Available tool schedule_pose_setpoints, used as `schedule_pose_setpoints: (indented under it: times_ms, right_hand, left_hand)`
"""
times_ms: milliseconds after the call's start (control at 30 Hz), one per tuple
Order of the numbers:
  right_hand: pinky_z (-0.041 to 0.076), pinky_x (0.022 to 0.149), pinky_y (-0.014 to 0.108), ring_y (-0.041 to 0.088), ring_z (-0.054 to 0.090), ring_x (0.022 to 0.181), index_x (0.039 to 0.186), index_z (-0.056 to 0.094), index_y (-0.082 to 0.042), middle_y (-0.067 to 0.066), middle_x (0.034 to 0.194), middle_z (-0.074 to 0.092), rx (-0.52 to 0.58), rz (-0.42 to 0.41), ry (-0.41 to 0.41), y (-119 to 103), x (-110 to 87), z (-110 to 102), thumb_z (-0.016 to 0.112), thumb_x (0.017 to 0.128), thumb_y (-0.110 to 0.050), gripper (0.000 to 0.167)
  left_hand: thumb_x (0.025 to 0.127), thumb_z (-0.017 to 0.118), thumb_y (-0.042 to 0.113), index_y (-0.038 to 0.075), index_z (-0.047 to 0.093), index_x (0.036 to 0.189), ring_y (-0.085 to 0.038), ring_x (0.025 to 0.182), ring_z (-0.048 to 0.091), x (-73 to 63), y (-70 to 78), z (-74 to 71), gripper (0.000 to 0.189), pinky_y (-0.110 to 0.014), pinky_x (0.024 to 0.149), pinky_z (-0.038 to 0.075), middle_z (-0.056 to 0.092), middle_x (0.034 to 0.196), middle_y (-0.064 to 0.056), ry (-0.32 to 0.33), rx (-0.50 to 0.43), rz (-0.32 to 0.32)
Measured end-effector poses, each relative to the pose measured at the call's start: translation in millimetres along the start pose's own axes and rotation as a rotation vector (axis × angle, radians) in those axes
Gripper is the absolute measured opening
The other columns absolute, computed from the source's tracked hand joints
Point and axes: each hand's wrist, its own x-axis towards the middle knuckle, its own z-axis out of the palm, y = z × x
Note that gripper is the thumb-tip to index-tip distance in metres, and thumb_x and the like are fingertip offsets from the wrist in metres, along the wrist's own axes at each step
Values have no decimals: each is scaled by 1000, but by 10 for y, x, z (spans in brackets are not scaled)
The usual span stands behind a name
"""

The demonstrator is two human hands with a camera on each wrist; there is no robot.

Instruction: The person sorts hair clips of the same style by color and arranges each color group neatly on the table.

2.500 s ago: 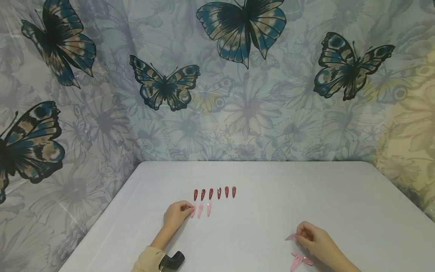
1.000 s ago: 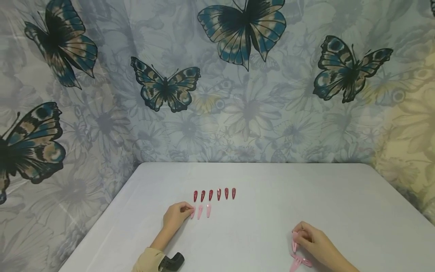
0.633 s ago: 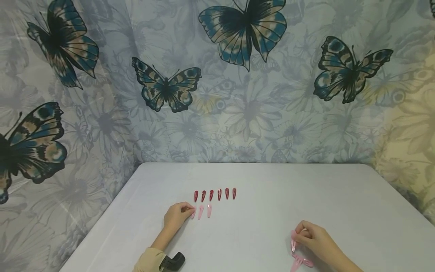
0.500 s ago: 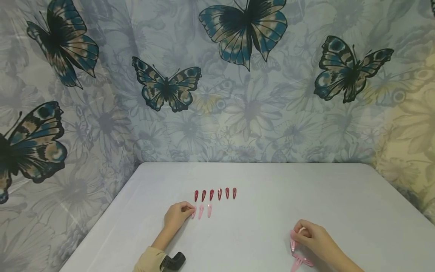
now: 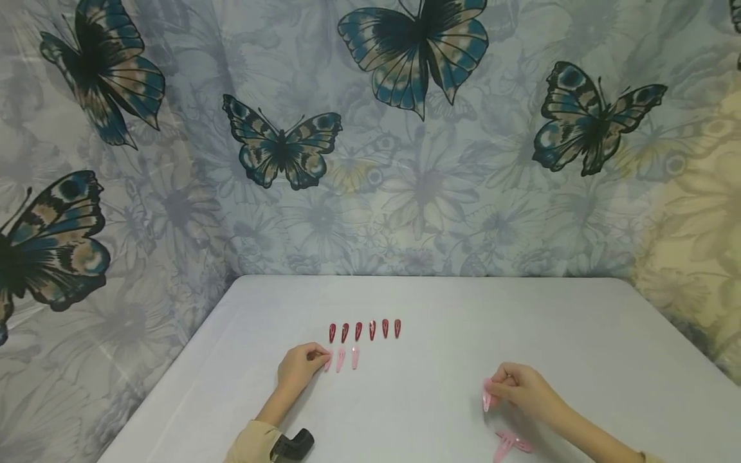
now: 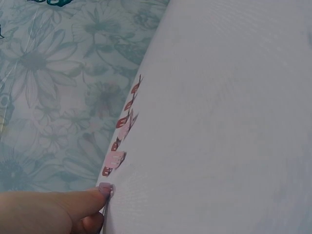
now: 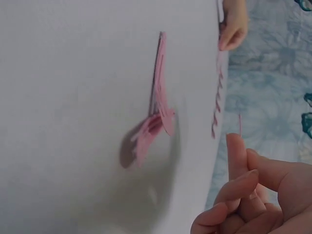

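On the left of the table, my left hand (image 5: 301,368) pinches the leftmost pink snap hair clip (image 5: 328,363), which thumb and fingertip partly cover; the left wrist view shows the same pinch on the clip (image 6: 105,188). Two more pink hair clips, one of them this clip (image 5: 355,358), lie to its right. My right hand (image 5: 523,390) holds another pink hair clip (image 5: 486,399) by its wide end, narrow end toward me. Seen from the right wrist, that clip (image 7: 240,125) is a thin edge above the fingertips. Below this hand lies a small pile of pink hair clips (image 5: 506,444).
Several red hair clips (image 5: 358,331) form a row behind the pink ones. All lie on a white-covered table (image 5: 428,411). A butterfly-print cloth (image 5: 422,193) hangs behind and at the sides. A black device (image 5: 293,445) sits at my left wrist.
The right hand has turned its pink clip from sideways to lengthwise, then moved away from the pile, up and left. My left hand has stayed at the leftmost pink clip.
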Motion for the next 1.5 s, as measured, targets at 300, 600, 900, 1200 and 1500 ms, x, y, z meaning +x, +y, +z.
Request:
schedule_pose_setpoints:
  times_ms: [300, 600, 900, 1200, 1500]
  right_hand:
    - [36, 46, 21, 2, 40, 49, 76, 53, -3, 1, 63, 59, -78, 14, -62, -51, 204, 69, 60, 84, -9, 12]
    - [39, 48, 23, 9, 50, 54, 78, 53, -3, -2, 63, 57, -149, -23, -74, -241, 412, 178, 61, 81, -4, 9]
    - [39, 51, 24, 14, 52, 57, 78, 54, -2, -3, 61, 57, -244, -56, -45, -281, 653, 300, 60, 80, 1, 7]
    - [38, 49, 23, 9, 50, 55, 76, 55, -4, -3, 60, 56, -263, -78, -63, -287, 763, 435, 62, 77, 5, 11]
    - [38, 49, 25, 9, 46, 52, 79, 57, -1, -2, 60, 57, -277, -89, -2, -316, 1065, 595, 60, 79, 2, 4]
  left_hand:
    - [75, 72, 24, 18, 67, 72, -8, 58, 44, 0, -8, -21, 8, -28, 52, 34, 57, 66, 9, 2, -5, 17]
    - [75, 72, 24, 18, 67, 72, -8, 58, 45, 10, 13, -13, 8, -27, 52, 35, 57, 65, 10, 9, 8, 8]
    - [75, 72, 24, 18, 67, 72, -8, 59, 47, 0, 9, -19, 8, -27, 52, 36, 58, 67, 9, 1, 4, 14]
    - [75, 72, 23, 18, 67, 72, -8, 58, 45, -1, 30, -28, 7, -27, 52, 35, 56, 65, 9, 0, 4, 2]
    - [75, 72, 23, 18, 67, 72, -8, 57, 43, -24, 3, -15, 8, -27, 52, 34, 56, 66, 8, -8, -2, -2]
